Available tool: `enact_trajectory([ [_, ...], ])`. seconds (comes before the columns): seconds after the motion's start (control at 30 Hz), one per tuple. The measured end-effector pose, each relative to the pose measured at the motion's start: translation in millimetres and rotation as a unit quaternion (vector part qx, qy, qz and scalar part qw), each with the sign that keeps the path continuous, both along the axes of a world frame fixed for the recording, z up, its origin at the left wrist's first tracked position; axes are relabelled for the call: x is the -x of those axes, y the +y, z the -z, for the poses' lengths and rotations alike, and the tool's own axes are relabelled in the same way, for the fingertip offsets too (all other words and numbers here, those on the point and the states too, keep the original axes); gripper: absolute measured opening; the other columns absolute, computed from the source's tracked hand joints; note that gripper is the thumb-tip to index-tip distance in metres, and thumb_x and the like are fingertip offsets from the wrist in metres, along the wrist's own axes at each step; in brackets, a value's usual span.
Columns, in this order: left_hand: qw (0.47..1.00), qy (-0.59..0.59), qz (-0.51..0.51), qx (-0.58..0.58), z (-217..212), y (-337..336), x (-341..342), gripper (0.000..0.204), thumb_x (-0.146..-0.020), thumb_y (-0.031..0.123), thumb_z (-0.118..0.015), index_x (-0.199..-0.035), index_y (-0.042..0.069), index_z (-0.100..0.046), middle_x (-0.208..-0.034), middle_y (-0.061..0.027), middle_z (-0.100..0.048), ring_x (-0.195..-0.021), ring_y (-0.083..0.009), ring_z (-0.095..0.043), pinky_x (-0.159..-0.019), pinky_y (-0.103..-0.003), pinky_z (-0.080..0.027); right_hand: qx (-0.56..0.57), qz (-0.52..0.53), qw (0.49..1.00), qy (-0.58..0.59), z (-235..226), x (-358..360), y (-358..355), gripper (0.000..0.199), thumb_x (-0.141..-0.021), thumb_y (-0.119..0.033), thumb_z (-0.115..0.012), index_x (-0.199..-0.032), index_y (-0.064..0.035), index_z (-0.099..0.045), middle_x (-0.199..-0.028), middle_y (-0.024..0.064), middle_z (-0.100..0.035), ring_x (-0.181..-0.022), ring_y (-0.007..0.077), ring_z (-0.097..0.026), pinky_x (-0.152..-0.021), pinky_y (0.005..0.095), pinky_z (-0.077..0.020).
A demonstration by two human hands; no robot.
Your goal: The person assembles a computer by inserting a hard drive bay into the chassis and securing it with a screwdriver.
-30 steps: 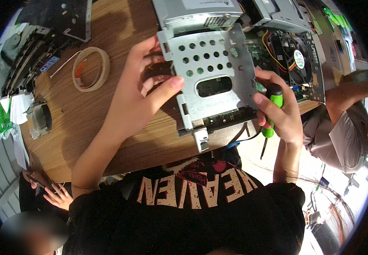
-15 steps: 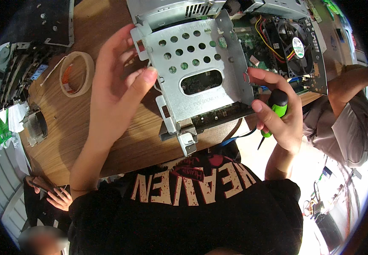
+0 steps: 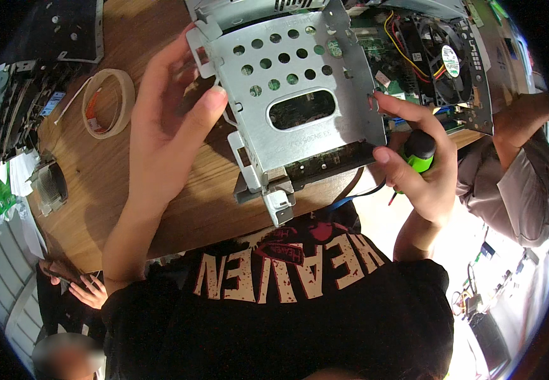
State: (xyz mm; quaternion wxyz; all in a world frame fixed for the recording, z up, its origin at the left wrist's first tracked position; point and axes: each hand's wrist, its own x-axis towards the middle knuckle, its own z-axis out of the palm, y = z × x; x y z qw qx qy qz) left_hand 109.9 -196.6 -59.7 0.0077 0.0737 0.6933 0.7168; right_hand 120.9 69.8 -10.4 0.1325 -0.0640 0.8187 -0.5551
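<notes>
A silver perforated metal drive cage (image 3: 300, 107) is lifted above the wooden table (image 3: 97, 190). My left hand (image 3: 167, 126) grips its left edge, thumb pressed on the front face. My right hand (image 3: 417, 171) pinches the cage's right edge with thumb and forefinger while the other fingers hold a green-and-black screwdriver (image 3: 419, 155). Behind the cage lies an open computer case (image 3: 439, 57) with a black fan and coloured wires.
A roll of tan masking tape (image 3: 107, 101) lies on the table at left. A dark metal panel (image 3: 59, 31) and other parts sit at the far left. Another person's arm (image 3: 521, 120) rests at the right, and someone's hand (image 3: 88, 291) shows at lower left.
The drive cage has come closer and risen in view, held by both hands. My right hand's grip on its right edge and the screwdriver stays the same.
</notes>
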Motion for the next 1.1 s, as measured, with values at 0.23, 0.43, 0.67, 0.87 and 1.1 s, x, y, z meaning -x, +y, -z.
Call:
enact_trajectory([
  [0.23, 1.0, -0.006, -0.017, 0.014, 0, 3, -3, 0.053, -0.084, 0.01, -0.056, -0.132, 0.002, -0.033, -0.128, -0.0124, -0.041, -0.119, -0.0217, -0.04, -0.098, -0.035, -0.034, 0.073, 0.04, 0.996, -0.034, -2, -9, 5, 0.05, -0.068, 0.006, -0.056, -0.118, 0.0023, -0.051, -0.115, 0.0128, -0.057, -0.052, 0.0011, -0.047, -0.049, 0.0151, -0.0363],
  [0.43, 0.999, -0.021, -0.03, 0.016, 3, 8, -8, 0.055, -0.087, 0.012, -0.053, -0.135, 0.001, -0.029, -0.128, -0.0136, -0.042, -0.119, -0.0205, -0.04, -0.096, -0.033, -0.035, 0.113, 0.021, 0.991, -0.061, -2, -16, 17, 0.053, -0.069, 0.005, -0.051, -0.122, 0.007, -0.044, -0.12, 0.0181, -0.053, -0.052, 0.0018, -0.049, -0.046, 0.0139, -0.039],
  [0.67, 1.0, 0.01, -0.02, 0.021, 7, 5, -5, 0.055, -0.087, 0.015, -0.054, -0.134, 0.001, -0.029, -0.129, -0.0145, -0.039, -0.12, -0.0227, -0.039, -0.095, -0.037, -0.039, 0.137, 0.028, 0.985, -0.102, 4, -21, 13, 0.056, -0.067, 0.009, -0.048, -0.123, 0.0078, -0.041, -0.116, 0.0181, -0.055, -0.051, 0.0036, -0.051, -0.046, 0.0153, -0.0394],
  [0.87, 1.0, 0.005, -0.014, 0.01, 5, 3, -4, 0.054, -0.087, 0.013, -0.054, -0.133, 0.001, -0.03, -0.13, -0.0149, -0.038, -0.12, -0.0235, -0.038, -0.095, -0.038, -0.039, 0.094, 0.033, 0.986, -0.131, 1, -20, 11, 0.056, -0.066, 0.008, -0.05, -0.122, 0.0061, -0.045, -0.112, 0.0155, -0.056, -0.051, 0.0048, -0.052, -0.049, 0.0166, -0.0399],
  [1.1, 0.999, 0.011, 0.007, 0.035, 2, -1, -4, 0.052, -0.086, 0.01, -0.053, -0.132, 0.0, -0.031, -0.129, -0.0145, -0.039, -0.12, -0.024, -0.038, -0.097, -0.039, -0.038, 0.142, 0.05, 0.986, -0.077, 4, -22, 5, 0.052, -0.066, 0.008, -0.052, -0.117, 0.0063, -0.05, -0.124, 0.0193, -0.048, -0.052, 0.0056, -0.054, -0.049, 0.0165, -0.0408],
])
